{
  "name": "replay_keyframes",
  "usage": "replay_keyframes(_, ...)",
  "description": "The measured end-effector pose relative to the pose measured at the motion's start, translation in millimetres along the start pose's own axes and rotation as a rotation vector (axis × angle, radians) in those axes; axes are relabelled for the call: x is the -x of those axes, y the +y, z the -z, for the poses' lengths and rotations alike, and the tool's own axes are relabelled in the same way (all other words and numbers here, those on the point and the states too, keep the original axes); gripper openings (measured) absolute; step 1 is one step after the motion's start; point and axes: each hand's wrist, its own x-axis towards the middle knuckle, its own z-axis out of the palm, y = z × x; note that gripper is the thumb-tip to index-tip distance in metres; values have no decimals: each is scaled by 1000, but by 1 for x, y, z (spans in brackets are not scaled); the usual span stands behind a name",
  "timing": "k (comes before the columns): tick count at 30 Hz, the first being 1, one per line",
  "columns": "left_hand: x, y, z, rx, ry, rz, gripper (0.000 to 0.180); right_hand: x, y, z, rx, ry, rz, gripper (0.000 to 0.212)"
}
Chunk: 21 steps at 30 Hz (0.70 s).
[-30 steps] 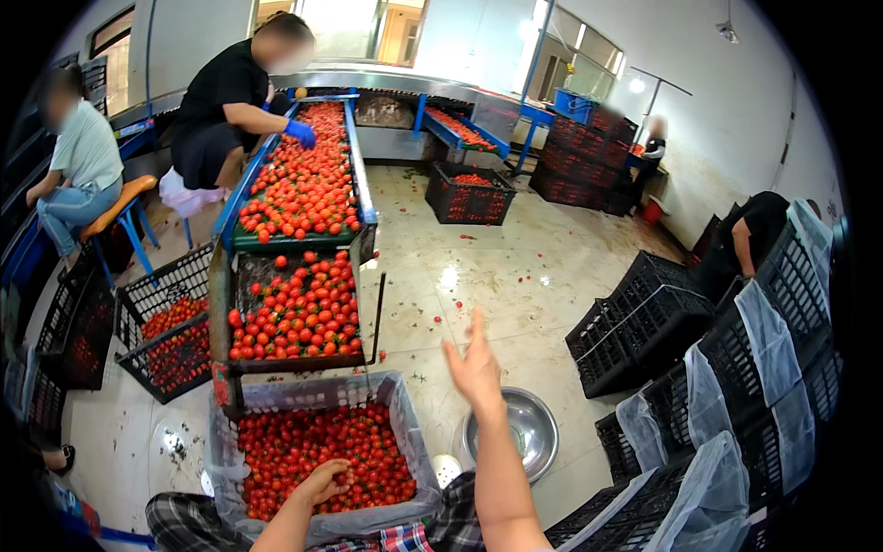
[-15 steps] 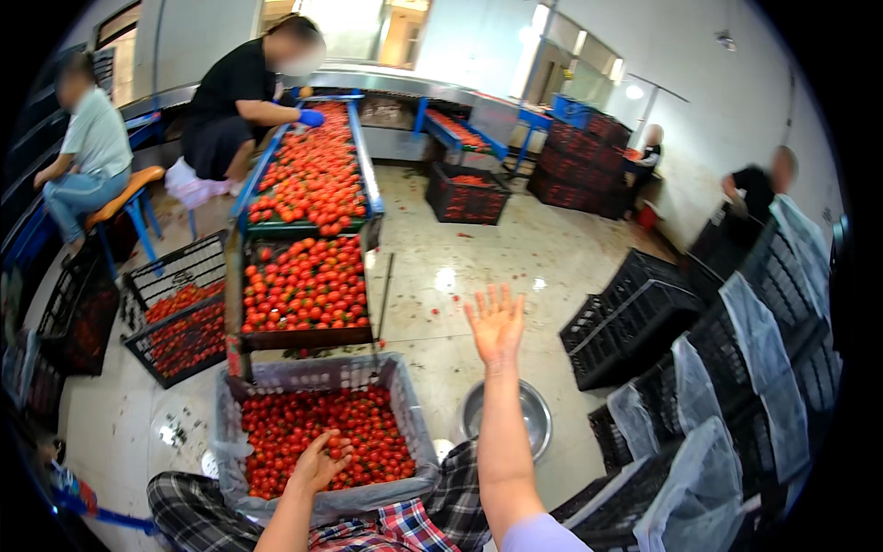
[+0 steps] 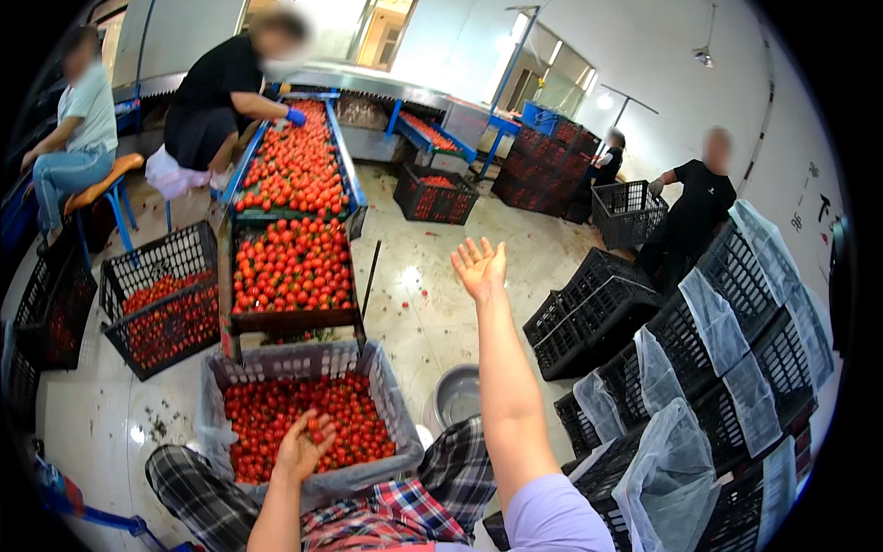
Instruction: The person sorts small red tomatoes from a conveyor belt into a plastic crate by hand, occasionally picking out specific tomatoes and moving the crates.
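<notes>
Tomatoes point(image 3: 359, 437) in lined crate point(image 3: 395, 396); left hand point(image 3: 297, 450) over them, grip unclear; right hand point(image 3: 484, 272) raised, unclenched.

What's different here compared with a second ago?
The right hand reached farther forward, opening palm up. The person at right rose from bending and now holds a black crate. More tomatoes fill the tray. The left hand stays over the lined crate.
</notes>
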Motion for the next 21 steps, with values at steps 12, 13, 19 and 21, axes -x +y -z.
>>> replay_keyframes(12, 4, 16, -4, 130, -172, -81, 45, 23, -10, -12, -13, -25, -101, 65)
replay_keyframes(13, 7, 18, -3, 128, -174, -82, 46, 26, -8, -15, 1, -27, -93, 65)
replay_keyframes(19, 4, 8, 2, 134, -151, -68, 38, 30, -3, 4, 58, 48, -81, 57)
replay_keyframes(21, -9, -4, 2, 133, -120, 11, 26, 16, -25, 24, 85, 0, -79, 52)
